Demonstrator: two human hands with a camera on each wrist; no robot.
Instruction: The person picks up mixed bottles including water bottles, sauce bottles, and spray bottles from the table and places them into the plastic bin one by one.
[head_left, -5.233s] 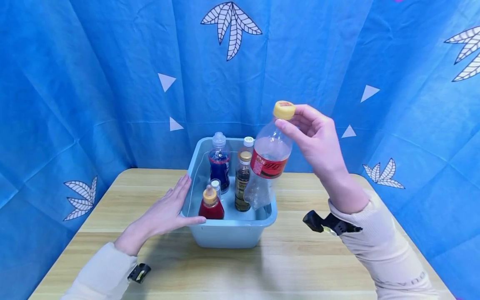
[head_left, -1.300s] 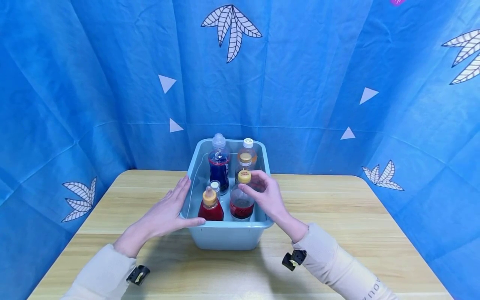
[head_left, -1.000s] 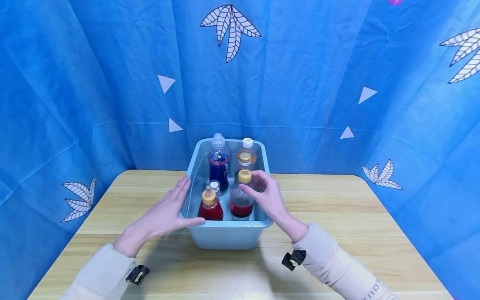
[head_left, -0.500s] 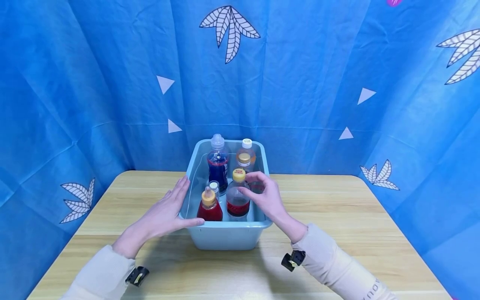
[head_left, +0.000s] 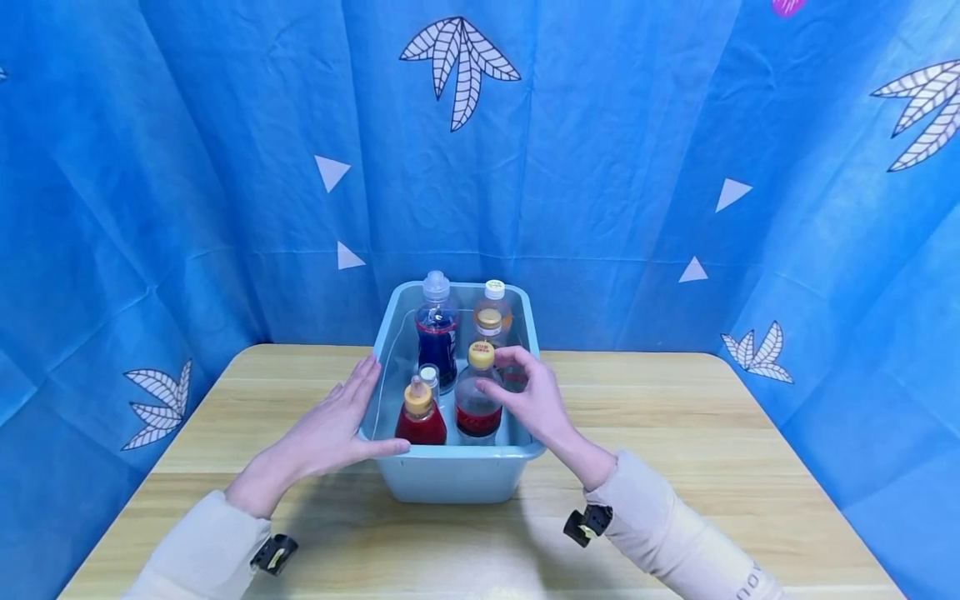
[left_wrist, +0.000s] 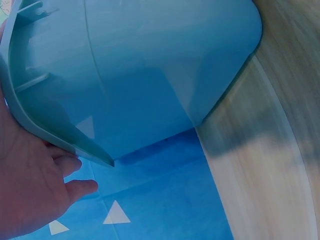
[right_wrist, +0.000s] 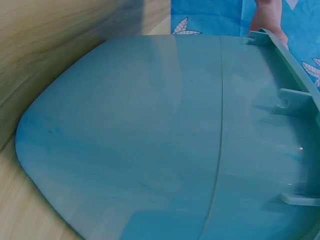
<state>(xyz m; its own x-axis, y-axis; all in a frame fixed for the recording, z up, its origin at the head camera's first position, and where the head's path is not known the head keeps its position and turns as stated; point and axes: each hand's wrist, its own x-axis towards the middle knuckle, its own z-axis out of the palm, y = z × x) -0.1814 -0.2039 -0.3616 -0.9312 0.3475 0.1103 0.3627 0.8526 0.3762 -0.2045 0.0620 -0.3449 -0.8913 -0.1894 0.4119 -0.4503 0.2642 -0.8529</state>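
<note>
My right hand (head_left: 534, 400) reaches over the right rim of a light blue plastic tub (head_left: 457, 471). Its thumb and fingers pinch a clear soda bottle (head_left: 477, 408) below its yellow cap; the bottle has a red label and stands upright inside. My left hand (head_left: 326, 429) rests on the tub's front left corner, fingers along the left rim and thumb across the front. In the left wrist view the left hand (left_wrist: 30, 185) touches the rim. The right wrist view shows the tub's outer wall (right_wrist: 150, 135); the right fingers are out of view there.
Also in the tub are a dark blue bottle (head_left: 437, 333), a red squeeze bottle (head_left: 422, 423), a small white-capped bottle (head_left: 429, 375), a gold-capped bottle (head_left: 489, 323) and a white-capped bottle (head_left: 494, 292). The wooden table (head_left: 660, 442) meets a blue curtain (head_left: 600, 167).
My right hand has lowered the soda bottle from above the tub into its front right part, then shifted it slightly left. The left hand has stayed at the corner.
</note>
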